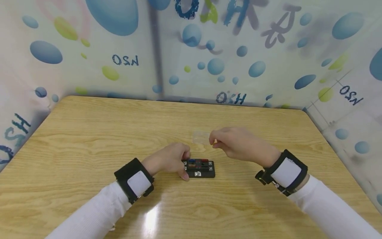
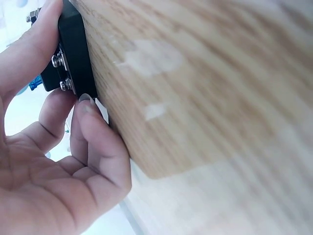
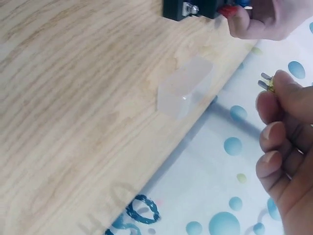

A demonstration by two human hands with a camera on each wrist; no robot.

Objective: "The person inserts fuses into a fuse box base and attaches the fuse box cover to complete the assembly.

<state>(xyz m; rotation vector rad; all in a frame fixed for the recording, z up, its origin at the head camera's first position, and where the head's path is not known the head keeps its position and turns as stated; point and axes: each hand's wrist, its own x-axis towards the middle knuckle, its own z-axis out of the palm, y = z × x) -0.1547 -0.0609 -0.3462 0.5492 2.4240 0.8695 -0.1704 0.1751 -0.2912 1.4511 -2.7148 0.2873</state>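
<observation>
A black fuse block [image 1: 206,174] with metal screw terminals lies on the table, coloured blade fuses seated in its middle. My left hand [image 1: 170,158] grips its left end, thumb on the near side and fingers at the far side. In the left wrist view the black base [image 2: 78,54] and its screws show between thumb and fingers. Over the table, to the right of and beyond the block, my right hand [image 1: 240,143] pinches a small yellow blade fuse [image 3: 267,83] between thumb and index finger. Its two metal prongs stick out from the fingertips.
A clear plastic cover [image 3: 185,85] rests on the wooden table [image 1: 104,132] beyond the block, close to the right fingertips in the head view. A patterned backdrop [image 1: 191,66] with blue and green spots rises behind the table's far edge.
</observation>
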